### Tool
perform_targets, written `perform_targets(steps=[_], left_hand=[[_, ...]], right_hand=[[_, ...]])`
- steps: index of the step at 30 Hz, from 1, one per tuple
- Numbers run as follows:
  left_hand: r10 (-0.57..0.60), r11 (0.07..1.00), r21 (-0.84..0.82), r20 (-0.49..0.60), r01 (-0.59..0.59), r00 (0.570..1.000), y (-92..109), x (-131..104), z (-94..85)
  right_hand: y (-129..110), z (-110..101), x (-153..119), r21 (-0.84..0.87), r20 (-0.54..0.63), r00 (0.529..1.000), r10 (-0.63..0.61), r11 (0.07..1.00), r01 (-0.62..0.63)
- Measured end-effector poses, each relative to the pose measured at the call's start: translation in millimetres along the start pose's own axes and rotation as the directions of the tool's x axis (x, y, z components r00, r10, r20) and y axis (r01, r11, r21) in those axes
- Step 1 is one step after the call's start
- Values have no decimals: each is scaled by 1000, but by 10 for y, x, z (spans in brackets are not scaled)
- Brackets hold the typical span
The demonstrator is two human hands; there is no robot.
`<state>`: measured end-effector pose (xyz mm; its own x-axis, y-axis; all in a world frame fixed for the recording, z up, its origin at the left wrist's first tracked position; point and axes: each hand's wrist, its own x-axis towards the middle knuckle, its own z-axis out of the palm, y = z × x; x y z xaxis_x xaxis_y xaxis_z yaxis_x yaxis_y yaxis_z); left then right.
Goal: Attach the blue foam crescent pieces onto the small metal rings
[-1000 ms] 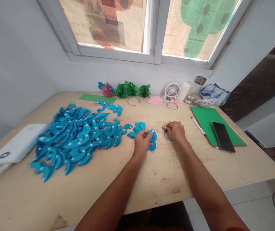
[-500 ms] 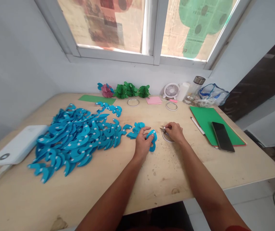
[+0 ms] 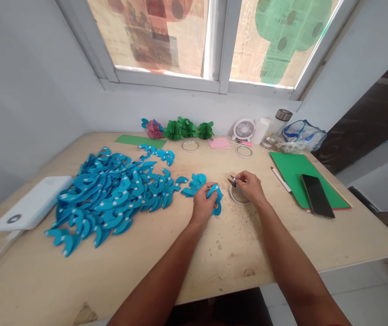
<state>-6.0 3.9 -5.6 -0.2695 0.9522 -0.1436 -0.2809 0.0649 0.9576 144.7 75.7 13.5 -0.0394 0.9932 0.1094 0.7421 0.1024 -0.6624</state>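
Pinched in my left hand (image 3: 202, 204) is a curved blue paper piece (image 3: 217, 210) with a small white square on its upper end. My right hand (image 3: 250, 186) grips small dark scissors (image 3: 231, 182), their pointed blades parted and facing left. A tiny white bit shows at its fingertips. Below that hand a roll of tape (image 3: 235, 197) lies flat, partly covered. Just behind my left hand sits a cluster of folded blue paper (image 3: 194, 184). Farther left spreads a large pile of curved blue paper pieces (image 3: 112, 192) dotted with white squares.
A white power bank (image 3: 34, 201) with a cable lies at the left. Rightward are a pen (image 3: 281, 179), green sheets (image 3: 292, 170) and a phone (image 3: 317, 195). Paper figures (image 3: 187, 128), a small fan (image 3: 244, 130) and a glass bottle (image 3: 275, 131) stand along the wall.
The scissor blades now show more plainly and wider apart beside my right fingers. My left fingers have curled closer around the blue piece. The whole view has shifted slightly.
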Motion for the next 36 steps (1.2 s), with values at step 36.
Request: perform_targets(steps=[36], left_hand=[[-57,986,-150,91,70,994,43,-4,18]], right_hand=[[-67,293,-81,450,104,994,-44,893,-7]])
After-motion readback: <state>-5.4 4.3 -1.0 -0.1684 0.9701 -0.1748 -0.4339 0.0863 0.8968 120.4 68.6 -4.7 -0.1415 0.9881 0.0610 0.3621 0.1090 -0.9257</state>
